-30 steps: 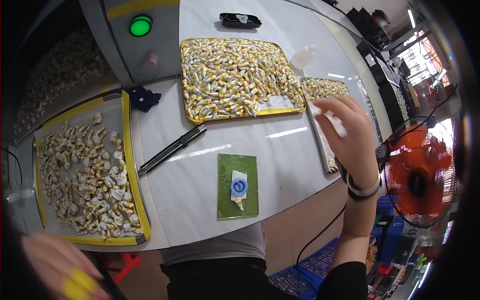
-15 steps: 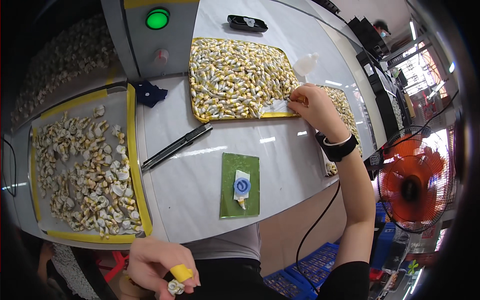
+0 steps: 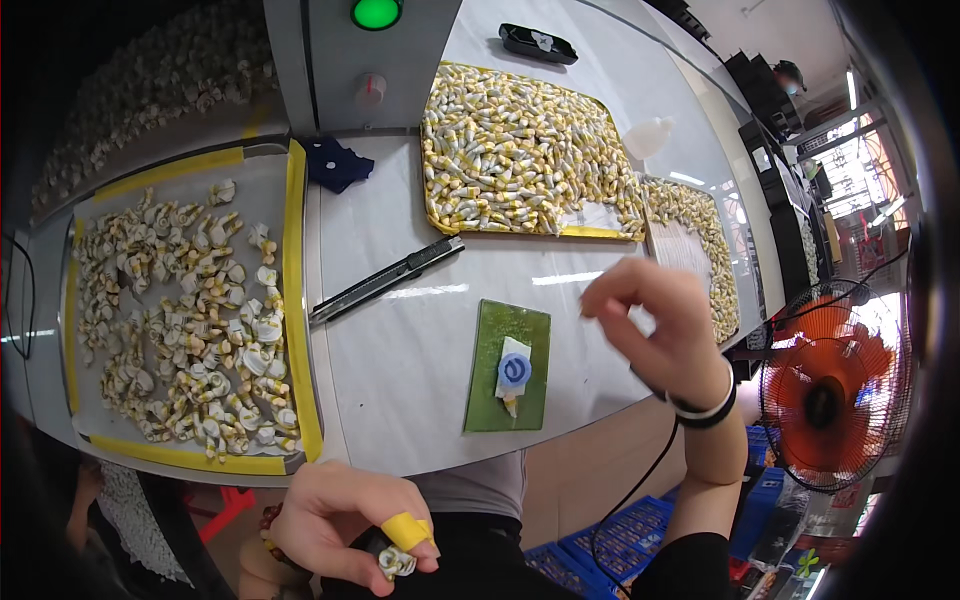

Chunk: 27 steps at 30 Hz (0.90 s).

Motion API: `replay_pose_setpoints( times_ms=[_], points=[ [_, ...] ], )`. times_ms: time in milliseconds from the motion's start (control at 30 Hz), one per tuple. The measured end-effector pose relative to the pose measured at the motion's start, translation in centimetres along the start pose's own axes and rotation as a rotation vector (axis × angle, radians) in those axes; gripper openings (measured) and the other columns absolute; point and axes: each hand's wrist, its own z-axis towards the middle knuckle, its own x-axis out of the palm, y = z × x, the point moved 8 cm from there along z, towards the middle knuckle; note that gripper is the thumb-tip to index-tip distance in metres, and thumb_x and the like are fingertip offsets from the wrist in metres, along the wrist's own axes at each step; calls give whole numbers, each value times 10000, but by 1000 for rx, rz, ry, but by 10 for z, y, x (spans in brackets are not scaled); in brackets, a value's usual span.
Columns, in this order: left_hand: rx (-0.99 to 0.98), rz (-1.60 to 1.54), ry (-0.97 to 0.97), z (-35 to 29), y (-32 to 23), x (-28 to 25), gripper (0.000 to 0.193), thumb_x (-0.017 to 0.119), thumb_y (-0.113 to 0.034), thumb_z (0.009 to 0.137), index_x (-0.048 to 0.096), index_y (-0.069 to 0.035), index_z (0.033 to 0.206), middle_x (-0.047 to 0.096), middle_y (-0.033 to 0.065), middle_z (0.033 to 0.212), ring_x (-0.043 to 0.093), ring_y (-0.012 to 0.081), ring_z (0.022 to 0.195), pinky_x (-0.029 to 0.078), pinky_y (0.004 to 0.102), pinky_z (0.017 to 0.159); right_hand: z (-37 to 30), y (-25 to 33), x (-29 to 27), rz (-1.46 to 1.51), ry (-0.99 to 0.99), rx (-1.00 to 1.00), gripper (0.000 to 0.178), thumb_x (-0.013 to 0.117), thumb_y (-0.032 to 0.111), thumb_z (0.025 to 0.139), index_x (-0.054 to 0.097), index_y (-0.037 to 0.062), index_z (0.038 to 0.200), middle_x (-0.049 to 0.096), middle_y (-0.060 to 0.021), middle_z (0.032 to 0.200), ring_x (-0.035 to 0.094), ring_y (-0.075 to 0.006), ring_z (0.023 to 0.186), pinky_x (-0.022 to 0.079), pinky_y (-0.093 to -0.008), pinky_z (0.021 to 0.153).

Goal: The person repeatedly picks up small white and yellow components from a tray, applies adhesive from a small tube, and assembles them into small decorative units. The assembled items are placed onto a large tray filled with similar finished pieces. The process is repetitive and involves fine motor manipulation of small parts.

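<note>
1. The left hand (image 3: pixel 345 520) wears a yellow tape wrap around one fingertip.
2. The right hand (image 3: pixel 655 325) is bare; a black-and-white band circles its wrist.
3. Black sleeve on the upper right arm, grey top, black trousers.

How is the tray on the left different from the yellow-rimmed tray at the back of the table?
The left tray holds loose, scattered pieces with grey floor showing between them; the back tray is packed almost full, bare only at its near right corner. Pieces on the left look curled and mostly white; those at the back look like straight little yellow-and-white tubes lying close together. Both trays have yellow edges and hold small yellow-and-white pieces.
</note>
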Motion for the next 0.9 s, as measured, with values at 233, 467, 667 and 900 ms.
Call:
replay_pose_setpoints(
  times_ms=[233, 467, 667, 900],
  points=[
    [-38, -165, 7, -2, 13, -6, 360, 736, -37, 730, 577, 99, 1023, 617, 190, 943, 607, 252, 872, 470, 343, 789, -24, 15, 37, 71, 230, 31, 190, 644, -62, 696, 627, 19, 867, 603, -87, 766, 585, -212, 625, 482, -295, 565],
    [-82, -217, 15, -1, 20, -7, 384, 730, -52, 745, 561, 95, 1056, 606, 189, 978, 602, 249, 917, 463, 348, 823, -26, 13, 49, -322, 171, -215, 214, 622, -37, 656, 585, 19, 860, 571, -80, 771, 568, -223, 708, 481, -306, 586],
    [-137, -200, -33, -3, 26, -9, 413, 744, -129, 746, 565, 87, 1049, 613, 175, 971, 620, 227, 884, 484, 333, 808, -28, 23, 64, -433, 214, -310, 222, 604, 43, 650, 560, -1, 863, 511, -75, 746, 524, -219, 684, 467, -294, 562],
    [-281, -256, -126, -4, 38, -17, 488, 715, -321, 771, 563, 68, 1024, 635, 129, 877, 633, 179, 803, 511, 293, 747, -32, 26, 63, -502, 279, -314, 206, 615, 64, 654, 542, 5, 838, 464, -57, 705, 491, -197, 648, 454, -291, 545]
  ],
)
